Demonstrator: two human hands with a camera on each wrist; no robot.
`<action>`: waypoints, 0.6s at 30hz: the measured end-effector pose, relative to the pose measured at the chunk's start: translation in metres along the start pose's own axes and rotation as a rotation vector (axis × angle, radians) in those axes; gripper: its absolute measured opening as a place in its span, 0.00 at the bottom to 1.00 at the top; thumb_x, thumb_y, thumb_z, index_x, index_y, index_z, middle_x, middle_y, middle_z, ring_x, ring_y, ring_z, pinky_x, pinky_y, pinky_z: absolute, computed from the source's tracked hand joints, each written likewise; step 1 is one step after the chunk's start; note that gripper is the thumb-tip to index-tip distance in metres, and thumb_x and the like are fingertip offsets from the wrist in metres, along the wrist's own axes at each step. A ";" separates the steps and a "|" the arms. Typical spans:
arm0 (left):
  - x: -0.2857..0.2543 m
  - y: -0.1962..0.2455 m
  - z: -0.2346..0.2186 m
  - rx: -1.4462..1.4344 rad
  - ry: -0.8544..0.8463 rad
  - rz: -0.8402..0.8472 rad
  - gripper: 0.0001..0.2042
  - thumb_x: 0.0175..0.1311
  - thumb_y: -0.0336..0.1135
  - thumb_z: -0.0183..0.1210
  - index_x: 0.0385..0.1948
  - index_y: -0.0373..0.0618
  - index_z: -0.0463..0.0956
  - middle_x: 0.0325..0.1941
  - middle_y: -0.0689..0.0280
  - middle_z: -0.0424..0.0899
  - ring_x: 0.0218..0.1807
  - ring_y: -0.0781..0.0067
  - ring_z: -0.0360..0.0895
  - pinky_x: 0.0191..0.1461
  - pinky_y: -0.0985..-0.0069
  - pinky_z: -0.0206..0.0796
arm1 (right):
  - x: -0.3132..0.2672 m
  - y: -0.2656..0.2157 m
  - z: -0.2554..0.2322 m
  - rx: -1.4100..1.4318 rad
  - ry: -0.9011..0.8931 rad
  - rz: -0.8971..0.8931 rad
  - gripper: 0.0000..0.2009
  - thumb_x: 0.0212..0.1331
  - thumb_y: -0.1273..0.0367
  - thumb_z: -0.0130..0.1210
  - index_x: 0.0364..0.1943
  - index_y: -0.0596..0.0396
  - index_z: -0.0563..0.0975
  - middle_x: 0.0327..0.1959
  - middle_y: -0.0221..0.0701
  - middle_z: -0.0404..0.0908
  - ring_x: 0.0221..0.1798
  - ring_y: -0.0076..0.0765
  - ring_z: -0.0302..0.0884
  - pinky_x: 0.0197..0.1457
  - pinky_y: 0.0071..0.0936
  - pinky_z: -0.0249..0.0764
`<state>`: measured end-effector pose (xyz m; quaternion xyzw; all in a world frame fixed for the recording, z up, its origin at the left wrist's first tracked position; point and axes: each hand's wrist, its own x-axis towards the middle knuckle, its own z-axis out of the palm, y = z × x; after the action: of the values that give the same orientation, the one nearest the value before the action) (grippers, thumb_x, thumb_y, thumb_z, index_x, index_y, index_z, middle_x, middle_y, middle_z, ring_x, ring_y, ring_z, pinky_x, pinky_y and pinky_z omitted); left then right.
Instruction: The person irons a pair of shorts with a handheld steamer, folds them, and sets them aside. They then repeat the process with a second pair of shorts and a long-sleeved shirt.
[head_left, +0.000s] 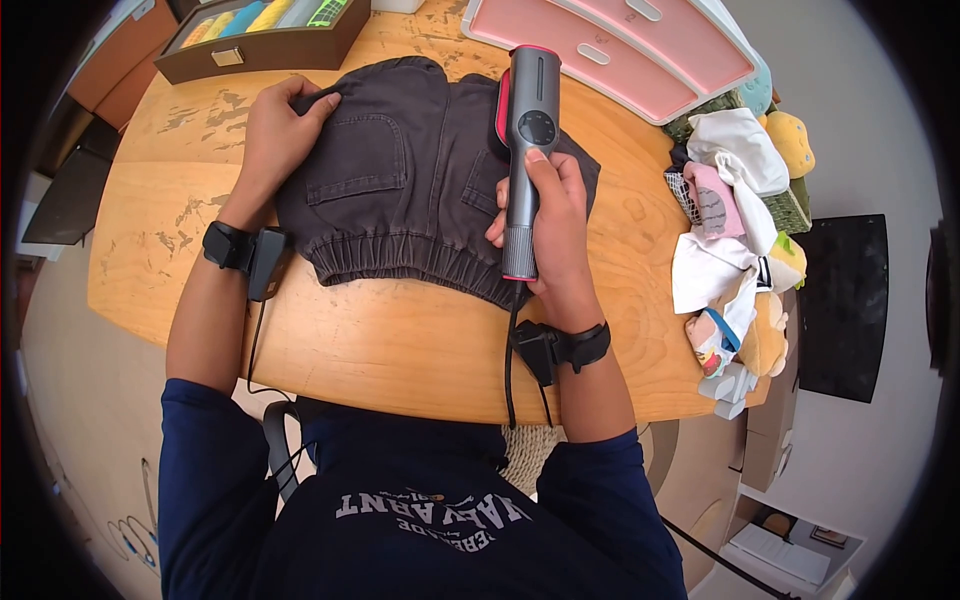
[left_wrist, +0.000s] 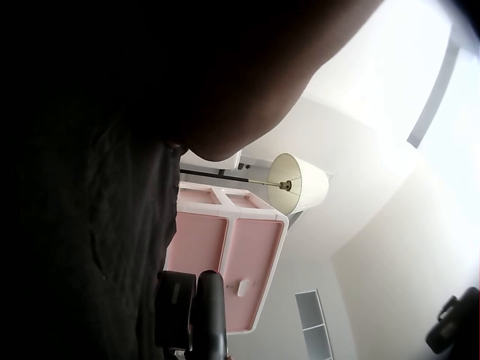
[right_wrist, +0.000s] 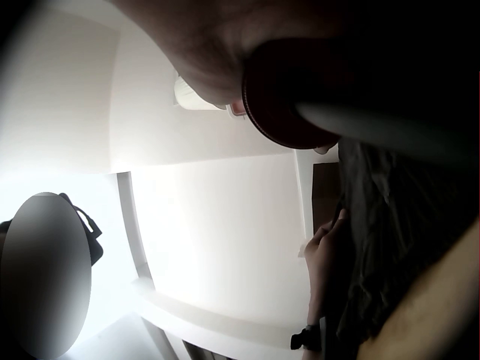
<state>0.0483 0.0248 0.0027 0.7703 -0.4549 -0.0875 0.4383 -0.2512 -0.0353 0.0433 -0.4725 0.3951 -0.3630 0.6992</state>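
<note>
Shorts of charcoal-dark cloth lie on a pale wooden table, the left hand pinching their edge. The right hand grips a grey-and-pink cylindrical handheld appliance over their right side.

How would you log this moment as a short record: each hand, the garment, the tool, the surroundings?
Left hand: pinches a far corner of the dark shorts
Right hand: grips the handheld iron
Garment: shorts on the wooden table, elastic waistband toward the person
Tool: grey and pink, corded, over the shorts; contact unclear
Surroundings: brown box, pink drawers, clothes pile
</note>
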 end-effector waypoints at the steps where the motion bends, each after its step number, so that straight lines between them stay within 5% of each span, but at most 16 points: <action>1: 0.001 -0.002 0.001 -0.026 0.008 -0.023 0.12 0.62 0.39 0.68 0.32 0.36 0.83 0.24 0.59 0.85 0.27 0.70 0.82 0.35 0.72 0.72 | 0.000 0.000 -0.001 0.001 0.004 0.001 0.14 0.74 0.58 0.50 0.45 0.53 0.64 0.24 0.37 0.77 0.13 0.33 0.76 0.15 0.24 0.73; 18: 0.012 -0.019 -0.009 -0.047 0.098 -0.023 0.12 0.62 0.38 0.68 0.30 0.36 0.82 0.23 0.63 0.84 0.26 0.77 0.78 0.33 0.76 0.69 | 0.006 -0.004 -0.012 0.028 0.039 -0.002 0.18 0.73 0.57 0.52 0.49 0.55 0.62 0.24 0.36 0.76 0.13 0.32 0.75 0.13 0.25 0.71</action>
<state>0.0717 0.0249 -0.0027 0.7683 -0.4219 -0.0652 0.4770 -0.2598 -0.0456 0.0431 -0.4559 0.4030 -0.3782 0.6976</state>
